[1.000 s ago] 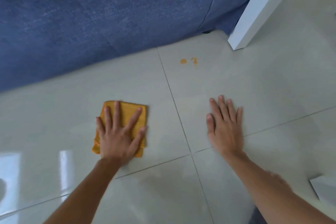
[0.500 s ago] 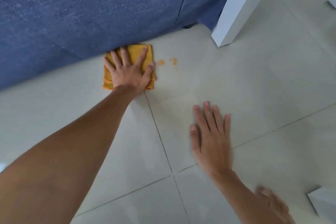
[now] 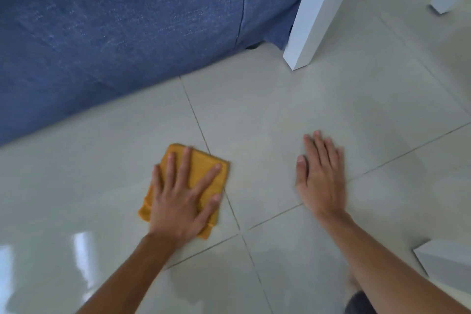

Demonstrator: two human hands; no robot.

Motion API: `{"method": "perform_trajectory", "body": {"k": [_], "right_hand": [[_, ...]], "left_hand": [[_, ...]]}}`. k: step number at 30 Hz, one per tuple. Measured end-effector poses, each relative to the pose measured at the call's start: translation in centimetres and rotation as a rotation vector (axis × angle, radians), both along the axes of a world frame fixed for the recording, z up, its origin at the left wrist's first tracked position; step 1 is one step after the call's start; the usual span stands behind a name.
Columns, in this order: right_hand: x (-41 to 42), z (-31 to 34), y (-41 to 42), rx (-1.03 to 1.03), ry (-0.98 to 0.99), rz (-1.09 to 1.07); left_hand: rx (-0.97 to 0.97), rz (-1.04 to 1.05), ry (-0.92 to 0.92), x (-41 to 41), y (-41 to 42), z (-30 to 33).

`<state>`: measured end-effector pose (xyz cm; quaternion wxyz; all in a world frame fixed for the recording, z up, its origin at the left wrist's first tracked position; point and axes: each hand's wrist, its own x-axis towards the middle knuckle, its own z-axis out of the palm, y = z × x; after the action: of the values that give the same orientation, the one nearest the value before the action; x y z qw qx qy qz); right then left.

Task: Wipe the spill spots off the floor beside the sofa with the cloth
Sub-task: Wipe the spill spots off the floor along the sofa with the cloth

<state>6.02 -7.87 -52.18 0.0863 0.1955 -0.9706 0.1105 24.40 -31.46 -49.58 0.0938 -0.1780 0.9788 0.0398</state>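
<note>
Two bare hands are pressing flat on the pale tiled floor (image 3: 280, 109). The left hand (image 3: 182, 199) is lying palm down on the folded orange cloth (image 3: 201, 168), fingers spread wide, covering most of it so only the far edge and right side are showing; the cloth is sitting just left of a grout line, near where four tiles meet. The right hand (image 3: 319, 176) is resting open on bare tile well apart from the cloth, fingers together, its outline slightly blurred. The blue sofa (image 3: 127, 20) is filling the upper left, its top cut off by the frame, and a small dark foot is barely peeking out beneath its corner. One white furniture leg (image 3: 309, 20) is standing beside that corner. No spots are showing on the visible floor; whatever is lying under the cloth is hidden. Bright glare is washing out the tiles at lower left.
</note>
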Motion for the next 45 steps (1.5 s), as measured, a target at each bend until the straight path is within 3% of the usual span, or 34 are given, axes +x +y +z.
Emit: {"method": "perform_trajectory", "body": {"k": [4, 9, 14, 20, 24, 29, 45], "right_hand": [[0.0, 0.1, 0.0, 0.017, -0.013, -0.017], [0.0, -0.1, 0.0, 0.030, -0.010, -0.018], [0.0, -0.4, 0.1, -0.004, 0.048, -0.016], [-0.4, -0.1, 0.1, -0.132, 0.014, -0.025], [-1.0, 0.8, -0.1, -0.249, -0.055, -0.001], [0.1, 2.5, -2.5, -0.201, -0.185, -0.005], [19.5, 2.4, -18.0, -0.184, -0.249, 0.523]], "left_hand": [[-0.008, 0.329, -0.029, -1.1, -6.4, -0.1], [0.011, 0.538, 0.048, -11.3, -10.8, -0.9], [-0.001, 0.444, 0.072, -21.4, -7.6, -0.9], [0.061, 0.127, 0.108, -26.2, 2.2, -0.7], [0.101, -0.038, 0.131, -22.0, 6.7, -0.6], [0.141, -0.119, 0.152, -12.5, 8.9, -0.5], [0.005, 0.425, 0.112, 15.2, -6.1, 0.0]]}}
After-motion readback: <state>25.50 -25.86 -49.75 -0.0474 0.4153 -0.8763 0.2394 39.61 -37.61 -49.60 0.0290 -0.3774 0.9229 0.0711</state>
